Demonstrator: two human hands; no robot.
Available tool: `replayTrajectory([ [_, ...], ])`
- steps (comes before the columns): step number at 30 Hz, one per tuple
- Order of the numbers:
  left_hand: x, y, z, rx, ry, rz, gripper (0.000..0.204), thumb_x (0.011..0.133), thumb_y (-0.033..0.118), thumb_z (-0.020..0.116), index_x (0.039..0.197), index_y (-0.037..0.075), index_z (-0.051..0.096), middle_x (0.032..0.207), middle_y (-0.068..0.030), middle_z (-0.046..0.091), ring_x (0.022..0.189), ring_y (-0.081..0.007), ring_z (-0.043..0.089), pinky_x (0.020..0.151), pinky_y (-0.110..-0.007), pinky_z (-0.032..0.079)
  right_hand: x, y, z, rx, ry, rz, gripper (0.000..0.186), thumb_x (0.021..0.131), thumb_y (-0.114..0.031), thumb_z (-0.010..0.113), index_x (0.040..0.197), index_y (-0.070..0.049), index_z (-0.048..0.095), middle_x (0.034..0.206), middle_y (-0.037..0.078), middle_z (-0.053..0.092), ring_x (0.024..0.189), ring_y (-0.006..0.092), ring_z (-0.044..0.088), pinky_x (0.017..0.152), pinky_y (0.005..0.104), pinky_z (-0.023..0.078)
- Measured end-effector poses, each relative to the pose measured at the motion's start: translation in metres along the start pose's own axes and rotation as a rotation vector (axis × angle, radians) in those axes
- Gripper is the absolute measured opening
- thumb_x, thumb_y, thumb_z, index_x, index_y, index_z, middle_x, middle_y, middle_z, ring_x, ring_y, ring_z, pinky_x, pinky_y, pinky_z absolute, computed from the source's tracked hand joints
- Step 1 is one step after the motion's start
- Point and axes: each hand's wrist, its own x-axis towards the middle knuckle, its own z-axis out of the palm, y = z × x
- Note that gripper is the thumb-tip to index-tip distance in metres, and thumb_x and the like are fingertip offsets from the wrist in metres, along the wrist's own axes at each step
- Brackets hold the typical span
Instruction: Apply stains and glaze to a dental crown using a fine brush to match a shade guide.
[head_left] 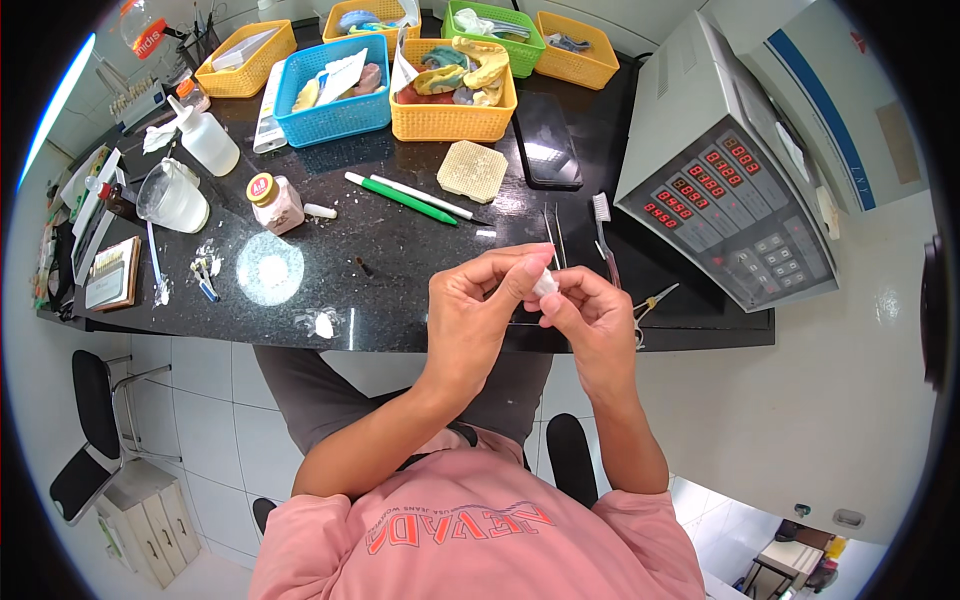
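My left hand (478, 300) and my right hand (592, 310) meet in front of me, just over the front edge of the black counter (400, 250). Between the fingertips of both hands sits a small white piece (545, 284), pinched from the left and from the right. It is too small to tell what it is. Tweezers (553, 235) and a toothbrush (604, 232) lie on the counter just beyond my hands.
A grey machine with red number displays (735, 190) stands at the right. Yellow, blue and green baskets (450, 95) line the back. A green pen (400, 197), a white pen, a perforated pad (472, 170), a small jar (275, 203), a squeeze bottle and a cup (172, 197) lie left.
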Motion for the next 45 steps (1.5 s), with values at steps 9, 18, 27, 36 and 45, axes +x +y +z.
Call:
replayTrajectory([
  [9,-0.004,0.002,0.001,-0.049,0.020,-0.008,0.019,0.094,0.013,0.069,0.104,-0.003,0.073,0.104,-0.0104,0.071,0.083,-0.0082,0.062,0.075,-0.023,0.052,0.007,0.005,0.005,0.008,0.011,-0.035,0.011,0.093,-0.009,0.069,0.093,0.002,0.067,0.084,0.004,0.067,0.079,0.0076,0.063,0.073,0.0213,0.051],
  [18,-0.003,0.011,-0.008,0.163,-0.079,-0.003,0.023,0.094,0.011,0.069,0.112,-0.003,0.068,0.094,-0.0053,0.070,0.085,-0.0073,0.065,0.072,-0.022,0.053,0.000,-0.014,-0.013,-0.188,-0.029,0.078,0.017,0.094,-0.014,0.069,0.100,0.002,0.069,0.088,0.004,0.070,0.079,0.0069,0.063,0.070,0.0207,0.050],
  [27,-0.010,0.014,-0.011,0.055,-0.047,-0.080,0.020,0.095,0.011,0.067,0.110,-0.002,0.067,0.094,-0.0049,0.069,0.086,-0.0089,0.067,0.075,-0.024,0.055,-0.100,-0.037,-0.100,-0.867,-0.024,0.337,0.017,0.089,-0.010,0.069,0.104,-0.003,0.071,0.077,0.008,0.070,0.060,0.0156,0.066,0.056,0.0280,0.047],
  [36,-0.012,0.006,0.007,-0.068,-0.103,-0.133,0.025,0.093,0.006,0.068,0.114,-0.004,0.061,0.100,-0.0068,0.064,0.091,-0.0123,0.067,0.084,-0.027,0.057,-0.135,-0.016,-0.125,-1.057,0.503,0.294,0.016,0.093,-0.011,0.067,0.103,0.002,0.069,0.081,0.008,0.069,0.053,0.0064,0.055,0.046,0.0210,0.040],
  [45,-0.021,0.001,0.008,-0.032,-0.075,-0.034,0.026,0.089,-0.001,0.070,0.113,-0.005,0.060,0.101,-0.0079,0.064,0.094,-0.0134,0.066,0.085,-0.026,0.056,-0.030,-0.023,-0.028,-0.118,0.108,0.061,0.026,0.093,-0.011,0.070,0.115,0.002,0.066,0.094,0.008,0.071,0.080,0.0093,0.066,0.066,0.0209,0.052],
])
